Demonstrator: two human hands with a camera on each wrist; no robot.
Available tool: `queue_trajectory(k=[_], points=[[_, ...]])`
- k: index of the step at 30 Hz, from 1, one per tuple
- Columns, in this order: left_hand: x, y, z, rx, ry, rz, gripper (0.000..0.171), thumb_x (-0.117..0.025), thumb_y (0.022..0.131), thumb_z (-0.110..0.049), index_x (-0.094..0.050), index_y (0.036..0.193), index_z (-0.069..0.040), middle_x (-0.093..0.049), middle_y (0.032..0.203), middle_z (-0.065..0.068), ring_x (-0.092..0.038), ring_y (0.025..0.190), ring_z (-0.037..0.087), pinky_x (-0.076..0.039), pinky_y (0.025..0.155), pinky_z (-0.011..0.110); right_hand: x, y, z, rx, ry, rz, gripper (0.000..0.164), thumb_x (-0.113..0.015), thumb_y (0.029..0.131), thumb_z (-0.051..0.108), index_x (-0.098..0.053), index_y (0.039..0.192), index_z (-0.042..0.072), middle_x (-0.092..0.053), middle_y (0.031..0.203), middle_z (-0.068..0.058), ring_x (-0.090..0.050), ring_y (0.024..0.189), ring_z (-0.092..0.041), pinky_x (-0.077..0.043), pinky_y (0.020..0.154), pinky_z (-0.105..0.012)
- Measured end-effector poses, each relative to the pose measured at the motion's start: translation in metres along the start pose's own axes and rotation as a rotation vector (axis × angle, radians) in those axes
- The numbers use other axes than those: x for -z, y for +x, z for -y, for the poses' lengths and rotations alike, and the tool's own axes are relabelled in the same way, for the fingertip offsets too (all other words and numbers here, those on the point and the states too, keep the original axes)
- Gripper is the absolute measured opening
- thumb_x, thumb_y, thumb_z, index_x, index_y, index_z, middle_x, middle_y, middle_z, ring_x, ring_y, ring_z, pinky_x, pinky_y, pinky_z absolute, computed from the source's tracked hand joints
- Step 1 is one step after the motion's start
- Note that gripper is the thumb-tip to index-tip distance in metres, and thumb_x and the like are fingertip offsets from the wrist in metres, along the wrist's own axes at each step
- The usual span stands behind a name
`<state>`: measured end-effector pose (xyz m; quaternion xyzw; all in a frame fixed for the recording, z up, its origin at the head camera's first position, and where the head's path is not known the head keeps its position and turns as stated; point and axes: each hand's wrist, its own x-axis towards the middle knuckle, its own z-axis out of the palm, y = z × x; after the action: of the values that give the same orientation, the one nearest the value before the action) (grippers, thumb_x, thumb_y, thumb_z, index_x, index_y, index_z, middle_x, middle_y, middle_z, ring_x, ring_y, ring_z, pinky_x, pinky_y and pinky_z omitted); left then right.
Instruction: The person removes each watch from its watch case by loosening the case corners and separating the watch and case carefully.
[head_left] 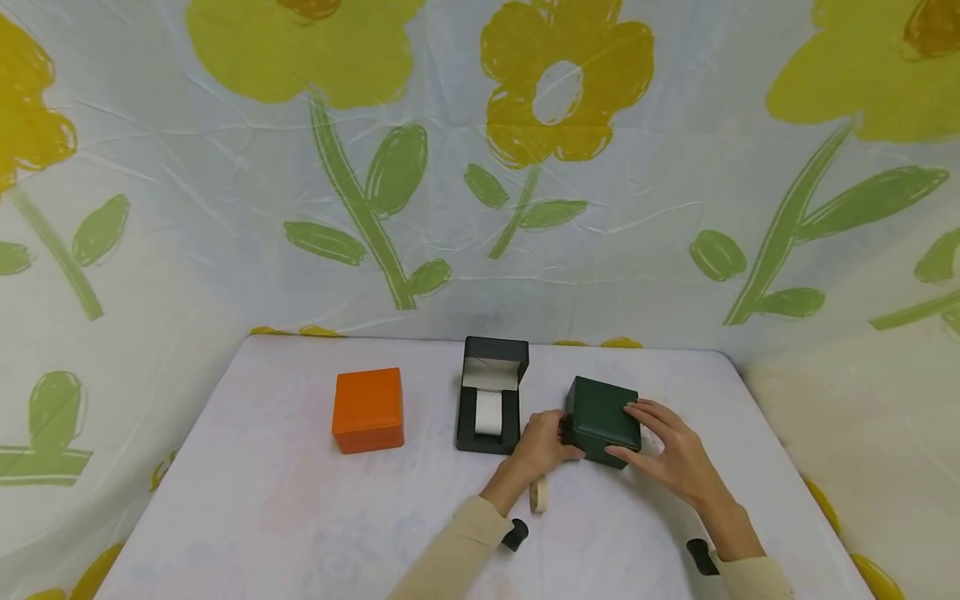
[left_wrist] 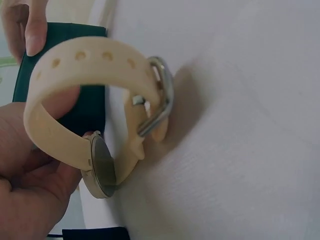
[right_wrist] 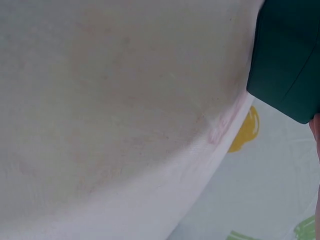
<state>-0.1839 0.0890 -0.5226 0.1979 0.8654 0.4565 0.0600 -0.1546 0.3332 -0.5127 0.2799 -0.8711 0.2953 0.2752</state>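
A closed dark green box [head_left: 602,415] sits toward the right of the table, turned at a slight angle. My left hand [head_left: 542,443] grips its left side, thumb near the front corner. On the opposite side my right hand [head_left: 672,454] holds it, fingers on the lid's right edge and thumb at the front. The right wrist view shows the green box [right_wrist: 287,60] with just a bit of that hand at the frame's edge. A cream-strapped watch [left_wrist: 82,60], its strap buckled in a loop, stands on the table below my left hand, apart from the fingers in the head view.
Left of the green box stands an open black watch box [head_left: 487,396] with a white cushion inside. Farther left is a closed orange box [head_left: 368,410]. A flower-printed cloth [head_left: 637,250] hangs behind the white-covered table [head_left: 300,517].
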Motion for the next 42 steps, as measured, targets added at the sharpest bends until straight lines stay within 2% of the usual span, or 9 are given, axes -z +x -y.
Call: queue_trajectory(k=[4,9,15,19,26,29,33,37,42], points=[[-0.001,-0.001,-0.001,0.015,0.018,-0.002,0.056,-0.092,0.079,-0.02,-0.068,0.121,0.007,-0.073,0.107,0.013,-0.068,0.096,0.018,-0.054,0.078,0.019,0.0,-0.001,0.0,0.012,0.002,-0.016,0.07,-0.1,0.063,0.029,-0.073,0.119,-0.004,-0.067,0.122,-0.022,-0.06,0.114,-0.044,-0.033,0.108,-0.009],[-0.001,-0.001,-0.001,0.016,0.014,-0.04,0.056,-0.094,0.076,-0.019,-0.07,0.118,0.008,-0.075,0.1,0.013,-0.067,0.091,0.018,-0.053,0.074,0.019,0.0,0.0,-0.001,0.011,-0.007,-0.011,0.071,-0.096,0.069,0.042,-0.073,0.118,-0.004,-0.067,0.122,-0.021,-0.06,0.114,-0.043,-0.033,0.109,-0.01],[-0.002,0.002,0.0,0.009,-0.015,-0.061,0.051,-0.095,0.072,-0.016,-0.074,0.112,0.007,-0.076,0.092,0.012,-0.069,0.084,0.016,-0.051,0.067,0.016,0.001,0.003,-0.001,0.039,-0.015,-0.012,0.07,-0.1,0.062,0.031,-0.073,0.116,-0.005,-0.068,0.119,-0.021,-0.062,0.11,-0.042,-0.033,0.107,-0.008],[-0.002,0.002,0.0,0.023,-0.017,-0.063,0.052,-0.096,0.072,-0.016,-0.074,0.113,0.007,-0.076,0.094,0.013,-0.069,0.086,0.017,-0.053,0.07,0.018,0.002,0.005,0.0,0.041,-0.019,-0.016,0.07,-0.1,0.059,0.025,-0.074,0.116,-0.005,-0.069,0.118,-0.021,-0.063,0.109,-0.043,-0.033,0.107,-0.008],[-0.002,0.002,0.001,0.043,-0.041,-0.018,0.053,-0.094,0.075,-0.02,-0.073,0.116,0.006,-0.077,0.098,0.012,-0.069,0.087,0.012,-0.053,0.071,0.018,0.003,0.004,0.001,-0.002,-0.04,0.006,0.072,-0.101,0.053,0.015,-0.073,0.117,-0.005,-0.068,0.12,-0.022,-0.062,0.111,-0.044,-0.031,0.108,-0.007],[-0.001,0.003,0.0,0.001,0.001,-0.005,0.053,-0.094,0.076,-0.025,-0.072,0.116,0.003,-0.075,0.102,0.01,-0.069,0.094,0.015,-0.054,0.077,0.021,0.003,0.002,0.001,-0.006,-0.041,0.005,0.072,-0.101,0.052,0.013,-0.073,0.116,-0.005,-0.068,0.12,-0.024,-0.062,0.111,-0.044,-0.031,0.107,-0.007],[0.0,0.003,-0.002,-0.046,0.092,0.022,0.056,-0.092,0.079,-0.025,-0.067,0.123,0.0,-0.071,0.117,0.012,-0.066,0.112,0.023,-0.053,0.094,0.029,0.002,0.001,0.001,-0.004,-0.029,0.016,0.072,-0.101,0.054,0.014,-0.072,0.117,-0.006,-0.067,0.121,-0.024,-0.061,0.112,-0.044,-0.032,0.107,-0.008],[0.0,0.003,-0.004,-0.033,0.125,0.046,0.058,-0.091,0.08,-0.023,-0.065,0.127,0.001,-0.07,0.122,0.013,-0.064,0.116,0.026,-0.052,0.099,0.031,0.001,-0.003,0.001,-0.035,-0.013,0.058,0.075,-0.101,0.055,0.014,-0.069,0.121,-0.005,-0.062,0.129,-0.025,-0.055,0.122,-0.045,-0.028,0.111,-0.008],[0.0,0.002,-0.003,-0.017,0.093,0.038,0.068,-0.092,0.079,-0.021,-0.061,0.133,0.006,-0.067,0.129,0.018,-0.062,0.122,0.027,-0.051,0.102,0.031,-0.001,-0.008,-0.001,-0.14,0.048,0.135,0.078,-0.1,0.061,0.013,-0.063,0.128,0.0,-0.052,0.148,-0.021,-0.044,0.142,-0.023,-0.025,0.109,-0.005]])
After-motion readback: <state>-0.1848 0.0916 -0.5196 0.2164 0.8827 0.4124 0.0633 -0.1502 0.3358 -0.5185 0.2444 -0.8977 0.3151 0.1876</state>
